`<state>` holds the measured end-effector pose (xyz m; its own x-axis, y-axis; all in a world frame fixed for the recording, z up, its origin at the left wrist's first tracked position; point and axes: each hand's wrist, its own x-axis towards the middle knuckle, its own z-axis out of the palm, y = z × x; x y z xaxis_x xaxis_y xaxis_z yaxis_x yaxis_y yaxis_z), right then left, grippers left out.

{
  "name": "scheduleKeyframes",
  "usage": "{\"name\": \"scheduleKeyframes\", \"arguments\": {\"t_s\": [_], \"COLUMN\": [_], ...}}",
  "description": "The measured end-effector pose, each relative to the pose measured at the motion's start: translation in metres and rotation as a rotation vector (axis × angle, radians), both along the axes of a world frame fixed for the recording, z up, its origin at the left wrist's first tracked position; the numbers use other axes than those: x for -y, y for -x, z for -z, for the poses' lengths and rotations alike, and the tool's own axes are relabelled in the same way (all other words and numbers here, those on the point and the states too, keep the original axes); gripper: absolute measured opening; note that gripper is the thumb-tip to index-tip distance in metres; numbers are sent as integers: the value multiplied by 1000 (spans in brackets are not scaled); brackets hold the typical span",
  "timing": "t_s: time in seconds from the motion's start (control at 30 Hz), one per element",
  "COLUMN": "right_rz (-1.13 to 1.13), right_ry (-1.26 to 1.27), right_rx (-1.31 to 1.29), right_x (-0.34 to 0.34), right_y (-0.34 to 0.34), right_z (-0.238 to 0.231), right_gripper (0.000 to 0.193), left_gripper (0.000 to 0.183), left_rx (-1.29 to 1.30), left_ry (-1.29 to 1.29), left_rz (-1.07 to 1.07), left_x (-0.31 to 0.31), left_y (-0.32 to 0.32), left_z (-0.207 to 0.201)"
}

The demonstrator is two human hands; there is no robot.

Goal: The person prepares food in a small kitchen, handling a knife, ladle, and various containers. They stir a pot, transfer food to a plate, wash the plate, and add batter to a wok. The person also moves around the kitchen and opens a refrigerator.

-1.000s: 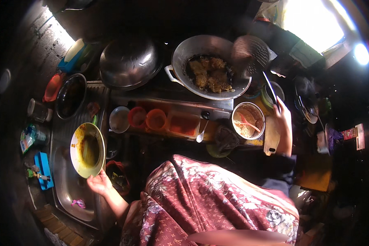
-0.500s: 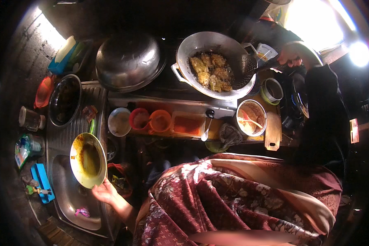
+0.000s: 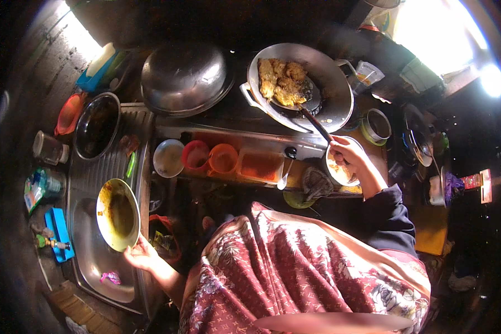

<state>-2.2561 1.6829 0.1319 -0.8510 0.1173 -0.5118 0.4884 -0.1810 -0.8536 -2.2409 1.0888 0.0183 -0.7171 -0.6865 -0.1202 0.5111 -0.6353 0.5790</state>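
While the right hand [image 3: 346, 153] grasped the dark handle of a skimmer [image 3: 317, 124], the left hand [image 3: 142, 254] held a yellowish plate [image 3: 121, 243] by its lower edge, over the sink [image 3: 87, 266] at the lower left of the frame. The long handle seemed meant to spare the right hand the heat of the wok [image 3: 333, 72] at the upper centre, where fried pieces [image 3: 281, 80] lay bunched toward the left wall, the skimmer's head against them; whether it bore any could not be told. The edge grip probably kept the fingers off the plate's orange smears. Just below the right hand, partly hidden by it, a pot [image 3: 339, 173] stood on the surface [image 3: 299, 166]. Mid-frame, a red cup [image 3: 195, 155], an orange cup [image 3: 223, 160] and a rectangular tub [image 3: 260, 166] sat in a row, presumably for easy reach. Farther out, a domed metal cover [image 3: 185, 78] stood left of the wok.
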Motion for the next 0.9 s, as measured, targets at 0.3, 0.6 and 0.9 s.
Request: {"name": "scheduleKeyframes", "arguments": {"t_s": [0.3, 0.6, 0.9], "right_rz": [-206, -538, -1625], "right_ry": [-1166, -685, -625], "right_rx": [-109, -582, -1533], "right_x": [15, 312, 829], "right_y": [1, 108, 157], "right_z": [-16, -35, 42], "right_gripper": [40, 46, 55], "left_gripper": [31, 17, 43], "left_rx": [37, 4, -31], "left_ry": [-216, -243, -150], "left_rz": [-59, -308, -435], "left_x": [44, 189, 299], "left_y": [-65, -127, -113], "left_z": [22, 53, 114]}}
